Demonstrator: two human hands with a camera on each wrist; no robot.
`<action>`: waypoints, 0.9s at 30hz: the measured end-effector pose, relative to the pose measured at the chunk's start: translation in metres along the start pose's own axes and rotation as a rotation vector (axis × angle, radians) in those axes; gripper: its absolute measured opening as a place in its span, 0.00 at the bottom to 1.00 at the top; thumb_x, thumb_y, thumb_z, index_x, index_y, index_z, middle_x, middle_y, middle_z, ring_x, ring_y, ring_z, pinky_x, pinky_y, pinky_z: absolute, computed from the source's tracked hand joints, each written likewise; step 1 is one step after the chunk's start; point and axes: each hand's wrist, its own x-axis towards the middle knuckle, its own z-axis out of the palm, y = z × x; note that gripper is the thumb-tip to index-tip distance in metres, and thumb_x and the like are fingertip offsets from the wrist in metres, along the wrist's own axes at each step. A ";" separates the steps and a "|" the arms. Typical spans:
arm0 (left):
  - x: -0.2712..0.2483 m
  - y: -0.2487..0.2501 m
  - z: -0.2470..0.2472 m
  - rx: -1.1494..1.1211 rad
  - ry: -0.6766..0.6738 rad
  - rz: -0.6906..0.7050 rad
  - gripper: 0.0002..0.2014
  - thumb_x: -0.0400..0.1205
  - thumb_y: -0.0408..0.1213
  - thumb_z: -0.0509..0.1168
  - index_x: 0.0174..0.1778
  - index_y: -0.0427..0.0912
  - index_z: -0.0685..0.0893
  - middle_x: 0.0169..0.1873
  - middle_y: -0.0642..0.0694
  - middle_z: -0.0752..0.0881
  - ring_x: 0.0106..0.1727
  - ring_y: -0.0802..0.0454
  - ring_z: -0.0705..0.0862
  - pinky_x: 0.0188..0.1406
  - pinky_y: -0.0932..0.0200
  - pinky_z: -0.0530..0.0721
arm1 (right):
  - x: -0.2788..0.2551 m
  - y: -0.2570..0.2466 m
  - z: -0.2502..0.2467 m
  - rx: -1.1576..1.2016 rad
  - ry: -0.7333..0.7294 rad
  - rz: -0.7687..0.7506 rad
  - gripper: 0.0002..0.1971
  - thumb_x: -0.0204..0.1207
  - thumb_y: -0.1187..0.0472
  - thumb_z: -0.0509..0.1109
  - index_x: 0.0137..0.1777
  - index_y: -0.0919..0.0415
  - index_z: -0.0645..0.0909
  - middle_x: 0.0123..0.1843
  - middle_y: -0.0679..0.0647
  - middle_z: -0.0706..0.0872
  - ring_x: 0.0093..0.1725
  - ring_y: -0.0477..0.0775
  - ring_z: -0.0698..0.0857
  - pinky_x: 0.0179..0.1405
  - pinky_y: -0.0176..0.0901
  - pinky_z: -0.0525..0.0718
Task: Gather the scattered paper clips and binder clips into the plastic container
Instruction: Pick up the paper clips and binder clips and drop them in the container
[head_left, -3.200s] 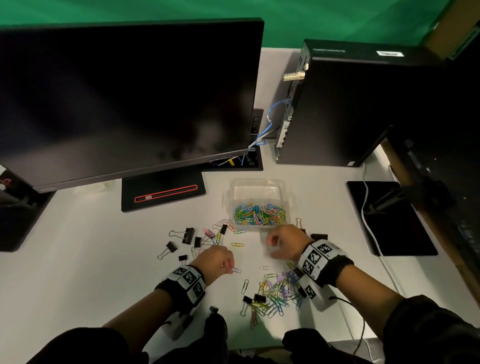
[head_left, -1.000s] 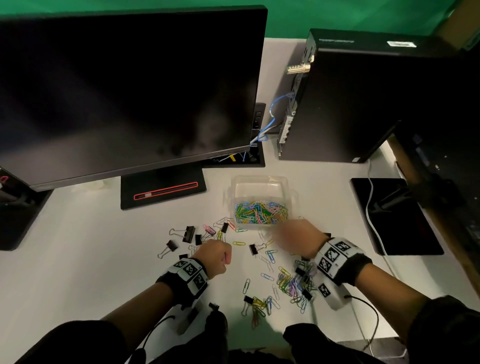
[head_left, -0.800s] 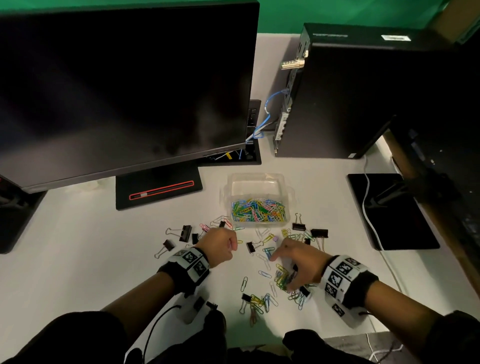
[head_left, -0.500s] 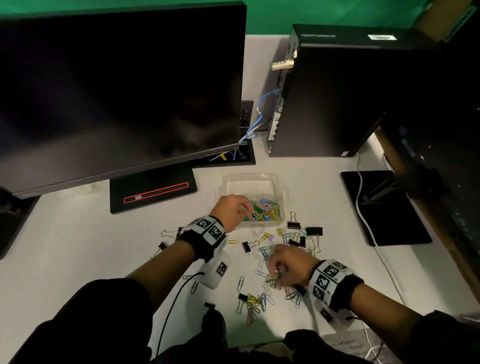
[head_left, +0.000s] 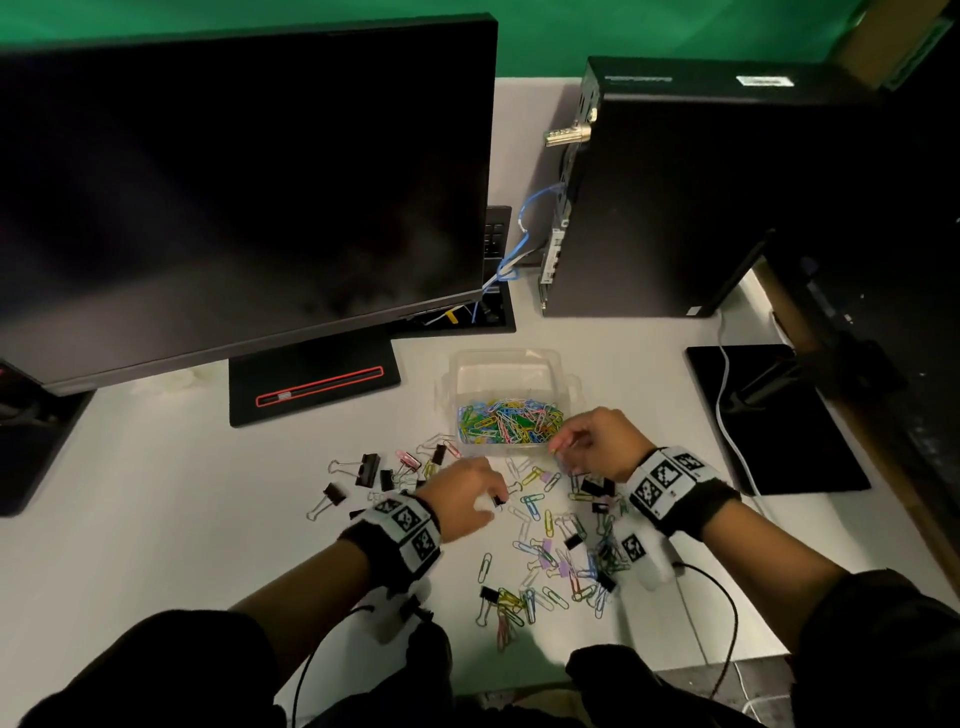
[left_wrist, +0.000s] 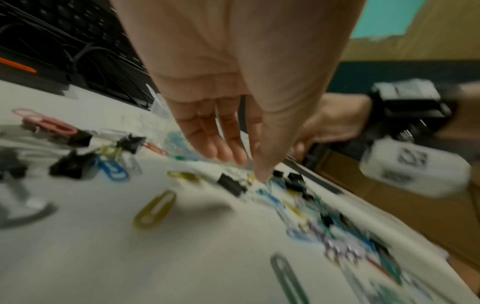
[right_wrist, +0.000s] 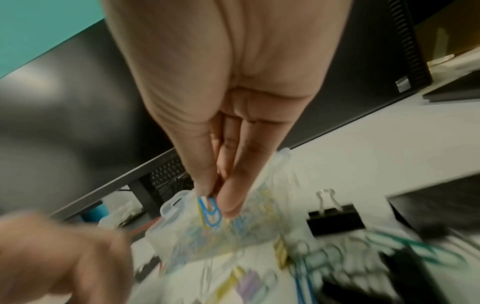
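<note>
Right hand at container, left hand over scattered clips.

My right hand (right_wrist: 221, 127) pinches paper clips (right_wrist: 209, 211) at the plastic container (head_left: 511, 364), mid-desk (head_left: 156, 519); my left hand (head_left: 462, 499), fingers (left_wrist: 223, 142) relaxed, hovers over loose binder clips (head_left: 368, 469).

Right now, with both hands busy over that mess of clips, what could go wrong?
The right hand pinches a few paper clips only by their tips near the plastic container; they could slip and land back on the desk.

The left hand, fingers out, reaches into clips lying close together; a careless sweep might push some toward the near edge.

The container looks light, so a knock from either hand might shift or tip it.
</note>
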 end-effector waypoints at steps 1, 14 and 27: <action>0.000 0.001 0.006 0.022 -0.046 0.014 0.16 0.78 0.35 0.66 0.62 0.44 0.81 0.60 0.43 0.78 0.62 0.48 0.76 0.64 0.57 0.73 | 0.003 -0.004 -0.004 0.024 0.023 -0.001 0.09 0.71 0.74 0.71 0.41 0.58 0.86 0.38 0.55 0.88 0.35 0.52 0.87 0.41 0.41 0.88; 0.021 0.017 0.043 0.107 -0.073 -0.047 0.42 0.70 0.46 0.75 0.77 0.40 0.62 0.69 0.40 0.66 0.68 0.42 0.71 0.71 0.47 0.73 | 0.038 -0.031 -0.005 -0.023 0.255 -0.042 0.09 0.70 0.68 0.72 0.49 0.59 0.86 0.45 0.52 0.86 0.41 0.51 0.83 0.45 0.38 0.80; 0.027 0.009 0.046 0.012 -0.009 -0.024 0.16 0.77 0.39 0.69 0.61 0.42 0.78 0.61 0.41 0.72 0.60 0.42 0.77 0.63 0.50 0.76 | -0.026 0.012 0.016 -0.451 -0.249 -0.041 0.18 0.65 0.61 0.77 0.56 0.56 0.83 0.55 0.51 0.84 0.43 0.42 0.75 0.41 0.29 0.70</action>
